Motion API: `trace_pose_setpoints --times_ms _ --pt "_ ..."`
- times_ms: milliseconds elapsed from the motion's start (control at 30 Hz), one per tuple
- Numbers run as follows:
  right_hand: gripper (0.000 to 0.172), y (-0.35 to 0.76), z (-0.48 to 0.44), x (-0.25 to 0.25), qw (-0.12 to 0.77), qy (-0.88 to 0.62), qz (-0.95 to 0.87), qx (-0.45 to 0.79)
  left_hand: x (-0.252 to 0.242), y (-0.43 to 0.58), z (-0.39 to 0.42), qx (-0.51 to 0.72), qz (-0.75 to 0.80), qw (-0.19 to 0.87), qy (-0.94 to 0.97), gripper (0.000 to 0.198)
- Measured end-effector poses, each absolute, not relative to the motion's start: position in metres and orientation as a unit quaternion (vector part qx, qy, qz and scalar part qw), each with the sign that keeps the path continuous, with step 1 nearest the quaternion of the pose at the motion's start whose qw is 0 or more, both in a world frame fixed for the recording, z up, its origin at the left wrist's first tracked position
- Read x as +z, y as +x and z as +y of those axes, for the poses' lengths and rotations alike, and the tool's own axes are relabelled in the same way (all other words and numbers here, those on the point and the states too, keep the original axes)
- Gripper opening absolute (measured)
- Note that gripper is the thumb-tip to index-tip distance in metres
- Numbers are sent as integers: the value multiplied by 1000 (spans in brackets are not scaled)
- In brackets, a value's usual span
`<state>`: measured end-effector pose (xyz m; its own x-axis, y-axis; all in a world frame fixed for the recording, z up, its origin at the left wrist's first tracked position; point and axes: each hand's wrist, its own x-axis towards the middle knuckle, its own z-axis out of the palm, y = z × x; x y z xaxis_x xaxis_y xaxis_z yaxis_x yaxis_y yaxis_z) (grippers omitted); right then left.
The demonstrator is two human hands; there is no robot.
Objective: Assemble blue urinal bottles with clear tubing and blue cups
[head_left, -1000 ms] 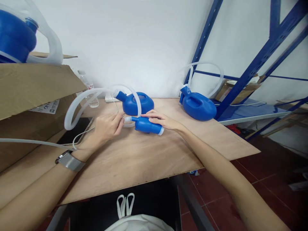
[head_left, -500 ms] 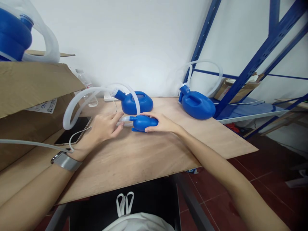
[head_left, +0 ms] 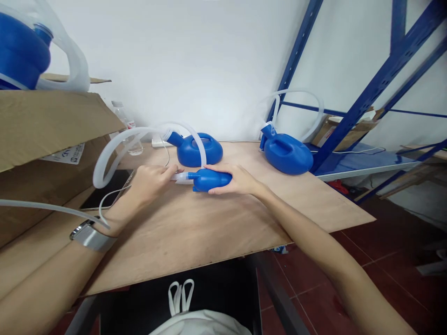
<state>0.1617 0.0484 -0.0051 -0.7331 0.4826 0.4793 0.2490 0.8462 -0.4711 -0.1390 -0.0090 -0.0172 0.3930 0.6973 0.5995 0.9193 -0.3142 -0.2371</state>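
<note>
Just in front of a blue bottle with a handle [head_left: 199, 151], my right hand [head_left: 239, 180] is wrapped round the rounded end of a blue plastic funnel [head_left: 211, 179]. The funnel lies on its side, its narrow spout pointing left. On that spout sits the translucent end of a hose [head_left: 181, 176], which my left hand [head_left: 155, 180] pinches between closed fingers. Part of the hose end is hidden behind those fingers. A ribbed translucent hose [head_left: 102, 160] loops on the left and runs up to the bottle's neck.
A second blue bottle [head_left: 288, 153] with a hose stands at the right by a blue metal shelf [head_left: 352, 109]. To the left are a cardboard box [head_left: 56, 109], a water bottle [head_left: 134, 148] and a dark tablet-like device [head_left: 99, 195]. The wooden tabletop [head_left: 195, 228] ends near my lap.
My left fingers have closed from a looser, spread hold into a tight pinch at the hose end. The funnel has turned slightly in my right hand.
</note>
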Motion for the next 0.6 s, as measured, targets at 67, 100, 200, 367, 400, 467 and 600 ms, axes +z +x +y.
trace_pose_setpoints --times_ms 67,100,200,367,400,467,600 --pt "73 164 46 0 292 -208 -919 164 -17 -138 -10 -186 -501 298 -791 29" --pt "73 164 44 3 286 -215 -921 154 -17 -137 -10 -181 -494 308 -792 29" --pt "73 165 41 7 278 -228 -921 147 -19 -138 -10 -180 -481 335 -790 27" --pt "70 162 41 4 290 -205 -911 211 -23 -137 -9 -219 -432 384 -786 29" --pt "71 161 41 3 296 -199 -905 231 -23 -137 -9 -228 -424 391 -784 30" --pt "71 159 42 -1 309 -184 -893 271 -23 -135 -10 -240 -420 407 -775 30" --pt "71 155 43 -5 323 -168 -873 326 -24 -134 -9 -225 -441 425 -758 26"
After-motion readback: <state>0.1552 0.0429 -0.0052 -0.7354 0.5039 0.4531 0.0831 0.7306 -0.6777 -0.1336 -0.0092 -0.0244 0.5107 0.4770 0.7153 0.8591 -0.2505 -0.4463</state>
